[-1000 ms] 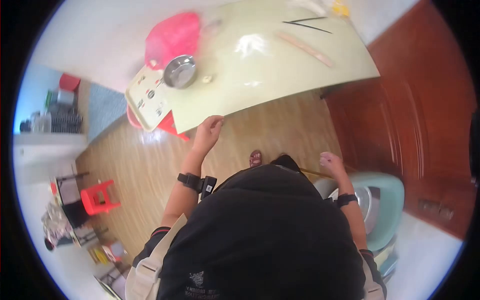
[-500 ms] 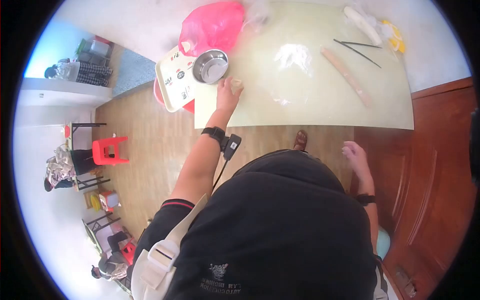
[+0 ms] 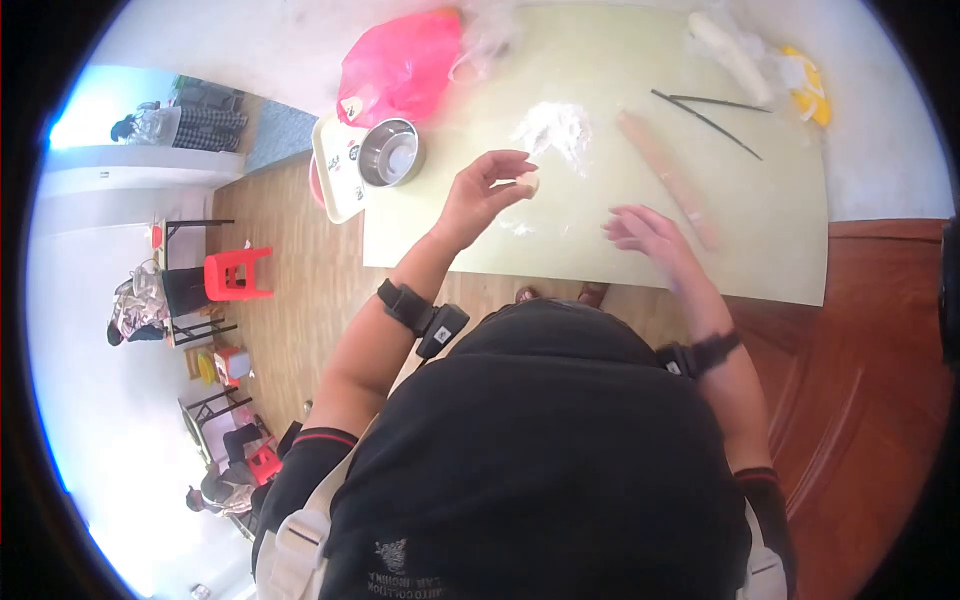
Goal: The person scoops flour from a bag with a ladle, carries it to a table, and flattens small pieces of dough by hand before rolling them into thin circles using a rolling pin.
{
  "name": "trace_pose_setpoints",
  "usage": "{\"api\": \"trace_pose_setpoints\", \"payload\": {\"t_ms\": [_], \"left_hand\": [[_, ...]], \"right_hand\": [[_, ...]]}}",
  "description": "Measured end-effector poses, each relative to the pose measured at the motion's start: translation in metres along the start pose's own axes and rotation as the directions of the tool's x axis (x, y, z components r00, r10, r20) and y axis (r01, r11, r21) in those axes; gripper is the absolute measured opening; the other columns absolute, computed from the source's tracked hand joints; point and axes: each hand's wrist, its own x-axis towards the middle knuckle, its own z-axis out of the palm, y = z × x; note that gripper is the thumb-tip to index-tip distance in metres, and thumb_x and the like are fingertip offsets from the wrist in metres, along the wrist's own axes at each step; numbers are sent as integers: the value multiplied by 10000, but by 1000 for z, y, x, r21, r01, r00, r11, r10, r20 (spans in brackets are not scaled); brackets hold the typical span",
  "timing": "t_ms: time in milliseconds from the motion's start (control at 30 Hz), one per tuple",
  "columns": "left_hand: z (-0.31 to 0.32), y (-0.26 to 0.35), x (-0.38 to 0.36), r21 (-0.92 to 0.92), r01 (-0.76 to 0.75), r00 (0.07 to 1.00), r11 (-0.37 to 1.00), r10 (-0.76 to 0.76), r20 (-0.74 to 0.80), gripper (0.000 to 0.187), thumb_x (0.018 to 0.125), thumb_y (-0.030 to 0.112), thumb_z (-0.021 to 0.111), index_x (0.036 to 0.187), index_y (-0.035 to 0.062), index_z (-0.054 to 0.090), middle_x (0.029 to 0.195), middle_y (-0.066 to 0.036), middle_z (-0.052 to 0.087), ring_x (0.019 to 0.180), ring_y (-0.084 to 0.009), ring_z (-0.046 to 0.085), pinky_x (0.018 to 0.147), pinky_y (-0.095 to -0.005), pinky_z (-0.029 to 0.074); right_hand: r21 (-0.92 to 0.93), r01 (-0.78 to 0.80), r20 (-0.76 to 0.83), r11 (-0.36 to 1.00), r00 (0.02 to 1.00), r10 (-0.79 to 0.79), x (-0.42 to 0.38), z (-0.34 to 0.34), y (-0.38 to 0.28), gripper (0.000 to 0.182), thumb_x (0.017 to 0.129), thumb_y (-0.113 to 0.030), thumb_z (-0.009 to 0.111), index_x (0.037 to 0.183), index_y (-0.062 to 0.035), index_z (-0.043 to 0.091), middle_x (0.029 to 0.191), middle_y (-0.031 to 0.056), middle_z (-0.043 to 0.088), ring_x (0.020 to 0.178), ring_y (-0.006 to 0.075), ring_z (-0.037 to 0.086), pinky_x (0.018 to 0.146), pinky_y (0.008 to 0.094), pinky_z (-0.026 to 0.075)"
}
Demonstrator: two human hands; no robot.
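Observation:
My left hand (image 3: 482, 195) is above the near left part of the pale table, fingers closed in a pinch on a small pale piece that looks like dough (image 3: 528, 181). My right hand (image 3: 645, 232) is over the near edge of the table, its fingers stretched out and holding nothing. Between and beyond the hands lies a patch of white flour (image 3: 558, 132). A wooden rolling pin (image 3: 668, 178) rests slantwise beyond my right hand. To the left of my left hand stands a steel bowl (image 3: 390, 155) with something whitish inside.
A pink plastic bag (image 3: 402, 68) and a cream tray (image 3: 342, 178) are at the left. Two dark chopsticks (image 3: 708, 124) lie at the right, near a long white roll (image 3: 728, 50) and a yellow packet (image 3: 808, 88). Red stool (image 3: 238, 273) and people stand farther off left.
My left hand has moved right, away from the bowl, with the small pale piece. My right hand has risen from beside my body to the table's near edge. The view has shifted.

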Motion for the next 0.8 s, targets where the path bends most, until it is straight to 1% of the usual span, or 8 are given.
{"api": "trace_pose_setpoints", "payload": {"t_ms": [200, 267, 400, 467, 500, 567, 667, 800], "left_hand": [[15, 26, 6, 35, -125, 988, 992, 122, 91, 408, 859, -37, 654, 1246, -15, 529, 1225, -116, 580, 1155, -188, 563, 995, -345, 488], [7, 28, -2, 152, -156, 987, 976, 150, 51, 425, 847, -34, 668, 1247, -18, 524, 1219, -106, 584, 1161, -191, 559, 1002, -349, 484], [-13, 37, -17, 202, -192, 979, 960, 200, -22, 426, 859, 23, 682, 1257, -19, 535, 1228, -104, 578, 1168, -189, 555, 977, -348, 497], [-21, 42, -22, 314, -75, 991, 947, 105, -81, 390, 877, 92, 684, 1234, -22, 575, 1194, -105, 603, 1108, -184, 592, 938, -336, 512], [-23, 41, -24, 310, -77, 990, 948, 110, -90, 390, 877, 92, 684, 1234, -22, 575, 1194, -105, 603, 1108, -184, 592, 938, -336, 512], [-29, 36, -25, 201, 52, 996, 978, -37, -79, 349, 896, 147, 677, 1196, -23, 616, 1128, -100, 645, 997, -180, 635, 878, -310, 519], [-40, 25, -24, 216, -48, 991, 975, 73, -110, 311, 904, 153, 672, 1146, -39, 639, 1031, -102, 684, 903, -164, 648, 830, -283, 511], [-48, 14, -19, 105, -34, 987, 994, 50, -151, 305, 906, 162, 674, 1119, -55, 645, 981, -109, 694, 894, -144, 638, 787, -269, 503]], "right_hand": [[256, -15, 286, 966, 956, -61, 48, 63, -50, 445, 996, -340, 524, 1261, 16, 552, 1112, 128, 644, 1029, 215, 626, 931, 336, 501], [192, -2, 294, 981, 954, -55, 53, 73, -57, 434, 1000, -329, 517, 1256, 19, 556, 1113, 126, 644, 1024, 214, 630, 928, 337, 504], [72, 76, 348, 994, 932, -97, 65, 86, -68, 404, 1013, -299, 495, 1235, 31, 568, 1117, 118, 644, 1009, 209, 645, 921, 331, 513], [6, 97, 375, 995, 922, -92, 68, 95, -76, 390, 1014, -281, 492, 1226, 38, 562, 1112, 121, 638, 1018, 207, 639, 924, 327, 512], [-48, 118, 388, 992, 917, -90, 68, 100, -80, 376, 1015, -263, 490, 1218, 46, 557, 1107, 124, 633, 1027, 204, 634, 927, 324, 511], [-70, 126, 389, 990, 917, -90, 73, 108, -79, 393, 1017, -272, 484, 1232, 49, 551, 1124, 130, 635, 1032, 213, 640, 933, 323, 511], [-93, 120, 383, 988, 921, -76, 79, 117, -80, 413, 1020, -282, 476, 1251, 54, 541, 1145, 143, 636, 1039, 223, 647, 938, 324, 514], [-50, 80, 321, 996, 945, -60, 80, 128, -87, 410, 1007, -274, 510, 1247, 57, 544, 1123, 145, 646, 1022, 218, 654, 922, 319, 521]]}}
